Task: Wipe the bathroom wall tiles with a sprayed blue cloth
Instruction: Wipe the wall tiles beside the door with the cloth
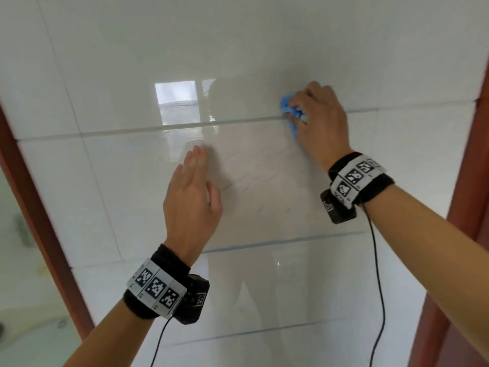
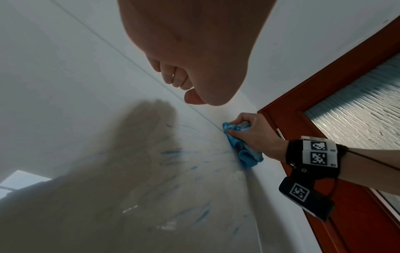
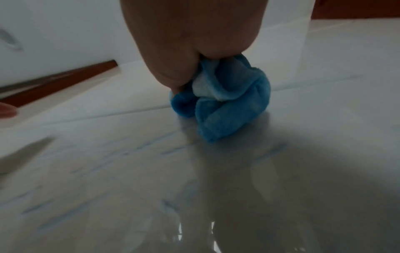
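I watched my right hand [image 1: 318, 120] clench a bunched blue microfibre cloth [image 1: 291, 112], fingers and thumb curled round it, and press it against the glossy white ceramic wall tiles [image 1: 111, 75]. The cloth sat right on a horizontal grout line [image 1: 185, 125], towards the right side of the wall, near the reddish-brown wooden door frame [image 1: 473, 181]. From the left wrist camera the same cloth [image 2: 242, 150] showed flattened against the tile, with a loose fold hanging below the hand [image 2: 257, 137]. In the right wrist view the cloth [image 3: 227, 106] bulged out from under the fingers [image 3: 173, 65], a paler patch showing among its folds, its lower edge touching the tile surface.

My left hand [image 1: 190, 197] was released, fingers straight and held close together, the thumb out to the side. It lay well apart from the cloth, lower and to the left, on the tile beneath the grout line. Whether the palm lay flat on the tile or hovered just off it I could not tell; the left wrist view showed its dim reflection in the shiny surface.

Faint blue streaks [image 1: 238, 181] marked the tile between the two hands. A bright rectangular window reflection [image 1: 176, 102] glared on the tile above the left hand. Frosted patterned glass [image 2: 357, 106] filled the door panel inside the frame.
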`<state>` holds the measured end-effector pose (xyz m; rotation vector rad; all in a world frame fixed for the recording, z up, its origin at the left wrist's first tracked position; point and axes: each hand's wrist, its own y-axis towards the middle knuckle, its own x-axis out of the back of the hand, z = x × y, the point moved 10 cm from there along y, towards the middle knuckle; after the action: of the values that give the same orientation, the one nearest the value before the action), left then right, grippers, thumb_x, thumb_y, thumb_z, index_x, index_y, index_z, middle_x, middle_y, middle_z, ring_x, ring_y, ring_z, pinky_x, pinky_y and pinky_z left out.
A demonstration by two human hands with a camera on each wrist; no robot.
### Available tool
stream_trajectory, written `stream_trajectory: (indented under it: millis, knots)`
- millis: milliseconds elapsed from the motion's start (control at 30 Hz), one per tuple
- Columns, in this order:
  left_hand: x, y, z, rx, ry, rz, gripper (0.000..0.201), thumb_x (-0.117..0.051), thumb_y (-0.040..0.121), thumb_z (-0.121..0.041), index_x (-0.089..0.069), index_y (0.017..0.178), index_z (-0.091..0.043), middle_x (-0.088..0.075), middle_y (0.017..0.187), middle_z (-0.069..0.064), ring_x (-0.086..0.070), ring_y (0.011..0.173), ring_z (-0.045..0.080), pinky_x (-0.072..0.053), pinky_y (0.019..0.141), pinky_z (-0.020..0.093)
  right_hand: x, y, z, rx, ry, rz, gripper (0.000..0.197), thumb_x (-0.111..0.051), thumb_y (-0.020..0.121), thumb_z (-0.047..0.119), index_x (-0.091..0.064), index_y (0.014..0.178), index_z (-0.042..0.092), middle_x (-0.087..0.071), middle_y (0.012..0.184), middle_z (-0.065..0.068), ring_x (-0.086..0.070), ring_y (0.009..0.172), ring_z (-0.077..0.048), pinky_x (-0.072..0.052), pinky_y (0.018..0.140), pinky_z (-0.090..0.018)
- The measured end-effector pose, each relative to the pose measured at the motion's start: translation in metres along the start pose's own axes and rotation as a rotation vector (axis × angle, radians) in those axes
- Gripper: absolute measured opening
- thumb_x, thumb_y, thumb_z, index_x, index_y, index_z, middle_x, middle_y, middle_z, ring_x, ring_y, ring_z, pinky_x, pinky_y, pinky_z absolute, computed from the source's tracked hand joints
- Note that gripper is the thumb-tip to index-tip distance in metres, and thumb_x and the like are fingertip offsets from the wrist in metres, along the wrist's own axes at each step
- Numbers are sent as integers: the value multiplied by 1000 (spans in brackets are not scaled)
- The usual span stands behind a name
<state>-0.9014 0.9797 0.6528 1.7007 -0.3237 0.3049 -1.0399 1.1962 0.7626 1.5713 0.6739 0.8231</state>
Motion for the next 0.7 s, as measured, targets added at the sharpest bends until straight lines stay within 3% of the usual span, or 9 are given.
stream_trajectory:
  millis: [333,600,633,700]
  knots:
    - [-38,-4,-66,33,-36,70,65,-52,97,-8,-35,160,-8,-39,165,8,-35,153,22,-29,126,38,84,-32,-154,-288,-84,17,17,-63,101,22,-68,104,6,-58,108,-10,-55,97,-29,-51,76,-44]
    - [-34,-19,-51,102,-35,57,64,-52,99,-10,-36,160,-11,-38,165,6,-37,152,22,-39,121,47,83,-39,-158,-368,41,-121,16,-71,95,22,-72,107,11,-63,111,-6,-63,97,-25,-55,86,-39]
    - [-31,-20,-42,120,-26,56,64,-52,99,-12,-35,161,-13,-37,166,5,-37,152,22,-40,120,47,78,-39,-149,-368,55,-122,15,-72,95,21,-72,106,12,-63,110,-6,-63,97,-24,-55,86,-35]
    - [-27,-24,-18,165,-8,55,65,-51,100,-15,-33,162,-16,-35,167,3,-38,151,24,-42,118,47,62,-37,-118,-331,101,-118,11,-72,94,17,-72,104,11,-63,108,-6,-59,94,-18,-47,82,-14]
